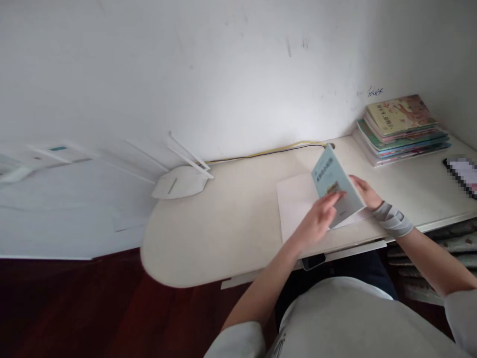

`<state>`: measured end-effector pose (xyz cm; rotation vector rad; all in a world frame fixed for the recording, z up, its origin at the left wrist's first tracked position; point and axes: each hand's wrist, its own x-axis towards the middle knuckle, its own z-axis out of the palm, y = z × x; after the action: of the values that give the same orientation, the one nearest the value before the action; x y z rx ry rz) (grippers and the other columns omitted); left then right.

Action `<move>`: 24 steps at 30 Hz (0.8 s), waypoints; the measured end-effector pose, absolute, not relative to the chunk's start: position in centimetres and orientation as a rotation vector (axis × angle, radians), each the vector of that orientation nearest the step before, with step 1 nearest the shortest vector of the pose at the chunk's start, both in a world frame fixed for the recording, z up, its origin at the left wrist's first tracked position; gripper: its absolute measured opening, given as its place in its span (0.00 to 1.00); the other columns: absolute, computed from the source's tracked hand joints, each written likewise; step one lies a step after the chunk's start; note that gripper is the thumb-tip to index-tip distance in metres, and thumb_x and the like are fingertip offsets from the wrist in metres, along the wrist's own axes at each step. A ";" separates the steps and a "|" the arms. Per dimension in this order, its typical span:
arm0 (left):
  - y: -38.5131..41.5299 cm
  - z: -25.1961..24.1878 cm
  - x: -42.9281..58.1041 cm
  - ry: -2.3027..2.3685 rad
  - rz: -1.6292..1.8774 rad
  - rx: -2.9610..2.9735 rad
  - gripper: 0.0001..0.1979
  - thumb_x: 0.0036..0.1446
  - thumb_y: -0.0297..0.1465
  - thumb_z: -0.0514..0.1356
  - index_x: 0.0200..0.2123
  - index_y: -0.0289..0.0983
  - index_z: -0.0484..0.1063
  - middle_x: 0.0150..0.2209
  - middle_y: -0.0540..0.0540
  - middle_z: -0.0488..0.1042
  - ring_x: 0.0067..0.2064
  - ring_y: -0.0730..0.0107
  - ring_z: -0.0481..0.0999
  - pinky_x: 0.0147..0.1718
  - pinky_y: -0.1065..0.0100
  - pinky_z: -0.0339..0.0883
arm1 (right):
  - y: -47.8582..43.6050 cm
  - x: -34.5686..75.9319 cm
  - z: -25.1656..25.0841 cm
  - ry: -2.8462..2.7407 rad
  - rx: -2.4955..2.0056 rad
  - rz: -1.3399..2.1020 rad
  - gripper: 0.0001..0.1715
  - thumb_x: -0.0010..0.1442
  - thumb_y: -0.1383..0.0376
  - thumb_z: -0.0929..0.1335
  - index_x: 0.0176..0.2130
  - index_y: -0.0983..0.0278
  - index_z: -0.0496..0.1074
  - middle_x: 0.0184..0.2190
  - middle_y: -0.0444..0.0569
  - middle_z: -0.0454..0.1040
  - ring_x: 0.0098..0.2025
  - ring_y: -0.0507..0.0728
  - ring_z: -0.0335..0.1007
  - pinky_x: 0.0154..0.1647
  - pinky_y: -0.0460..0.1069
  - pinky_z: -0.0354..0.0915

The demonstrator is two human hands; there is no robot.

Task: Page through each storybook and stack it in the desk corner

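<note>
A light blue book [323, 171] with dark lettering and a small picture on its cover is held tilted above the desk. My right hand [367, 192], with a grey wrap [395, 220] round its wrist, grips the book from behind at its right edge; part of its fingers is hidden by the book. My left hand [320, 216] lies against the front cover, fingers stretched over the lower part near the picture and not wrapped round it. Beneath the book, a large pale sheet [288, 211] rests on the desk.
A stack of books [402, 129] stands at the back right of the cream desk [208, 233]. Near the right edge lies a phone [462, 174]. A white router [181, 181] with antennas sits at the left, and a yellow and black cable [261, 153] runs along the wall.
</note>
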<state>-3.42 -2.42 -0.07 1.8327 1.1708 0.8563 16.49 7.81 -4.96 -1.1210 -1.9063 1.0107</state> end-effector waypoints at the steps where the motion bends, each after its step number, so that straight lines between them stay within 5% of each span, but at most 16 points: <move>1: -2.6 -0.5 -2.4 1.241 0.714 2.027 0.34 0.60 0.52 0.39 0.62 0.40 0.57 0.64 0.40 0.55 0.65 0.51 0.51 0.59 0.47 0.50 | 8.2 17.1 -4.8 -1.752 -1.126 1.080 0.36 0.62 0.43 0.52 0.49 0.63 0.69 0.46 0.55 0.75 0.49 0.62 0.70 0.51 0.61 0.65; 4: -3.0 -2.3 -0.3 1.474 0.386 2.388 0.34 0.61 0.50 0.45 0.63 0.36 0.54 0.64 0.35 0.55 0.65 0.44 0.48 0.58 0.37 0.45 | 9.3 19.2 -4.6 -1.493 -1.182 1.070 0.35 0.62 0.43 0.52 0.51 0.62 0.66 0.48 0.54 0.73 0.51 0.61 0.69 0.49 0.59 0.67; 8: -3.9 -2.9 0.1 1.475 0.397 2.610 0.25 0.63 0.44 0.48 0.58 0.37 0.61 0.61 0.38 0.61 0.64 0.49 0.53 0.60 0.37 0.40 | 9.7 20.3 -3.6 -1.672 -1.229 0.657 0.33 0.57 0.45 0.63 0.54 0.61 0.64 0.55 0.57 0.67 0.57 0.63 0.62 0.54 0.61 0.62; 13: -5.5 0.5 -3.8 1.747 1.239 2.284 0.24 0.63 0.40 0.49 0.62 0.44 0.54 0.65 0.42 0.54 0.67 0.54 0.47 0.63 0.47 0.36 | 7.5 17.1 -3.4 -2.437 -1.088 0.236 0.32 0.62 0.51 0.59 0.59 0.66 0.62 0.62 0.62 0.57 0.64 0.67 0.49 0.62 0.65 0.48; 17: -5.3 0.6 -8.1 1.790 1.763 1.266 0.31 0.63 0.49 0.37 0.66 0.46 0.37 0.68 0.42 0.41 0.65 0.54 0.52 0.59 0.53 0.55 | 6.6 15.3 -5.8 -2.625 -1.121 0.235 0.32 0.63 0.52 0.58 0.58 0.69 0.63 0.62 0.63 0.56 0.65 0.69 0.48 0.62 0.67 0.46; 20: -4.5 -1.0 -8.0 1.545 1.556 1.192 0.35 0.59 0.52 0.27 0.66 0.45 0.41 0.66 0.41 0.49 0.62 0.56 0.60 0.55 0.54 0.61 | 7.5 16.1 -6.4 -2.404 -1.109 0.472 0.30 0.64 0.51 0.56 0.55 0.66 0.66 0.59 0.60 0.62 0.62 0.65 0.55 0.61 0.64 0.51; 24: -4.0 -2.7 -3.7 1.472 0.743 1.931 0.34 0.59 0.54 0.39 0.62 0.45 0.55 0.64 0.42 0.56 0.66 0.49 0.49 0.61 0.42 0.43 | 9.0 18.0 -5.0 -1.805 -1.209 0.834 0.30 0.62 0.47 0.56 0.50 0.62 0.68 0.48 0.55 0.73 0.51 0.61 0.69 0.52 0.58 0.65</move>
<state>-3.71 -4.04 -2.65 1.9311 1.4725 0.7430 18.02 8.99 -5.00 -1.2087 -1.8047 0.8337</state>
